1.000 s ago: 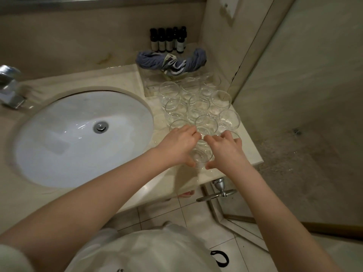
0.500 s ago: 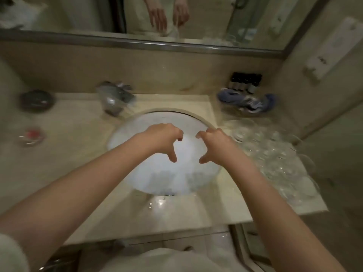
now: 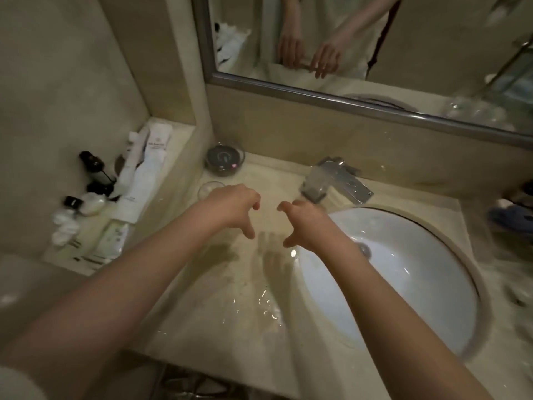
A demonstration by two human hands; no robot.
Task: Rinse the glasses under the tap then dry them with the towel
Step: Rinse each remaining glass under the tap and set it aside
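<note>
Left of the sink [image 3: 450, 249]: toiletries [image 3: 95, 203] on a ledge, a dark bowl [image 3: 224, 161], one clear glass [image 3: 209, 189]. Left hand [image 3: 233, 206] and right hand [image 3: 305, 223], fingers curled, hold nothing visible. Tap [image 3: 336, 180] behind sink. Towel [image 3: 510, 217] at right; other glasses blurred.

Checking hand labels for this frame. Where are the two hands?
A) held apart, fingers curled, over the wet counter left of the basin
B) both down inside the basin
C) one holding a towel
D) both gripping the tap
A: the left hand and right hand hang side by side with a gap between them, fingers curled, above the wet counter, left of the basin and short of the tap.
</note>
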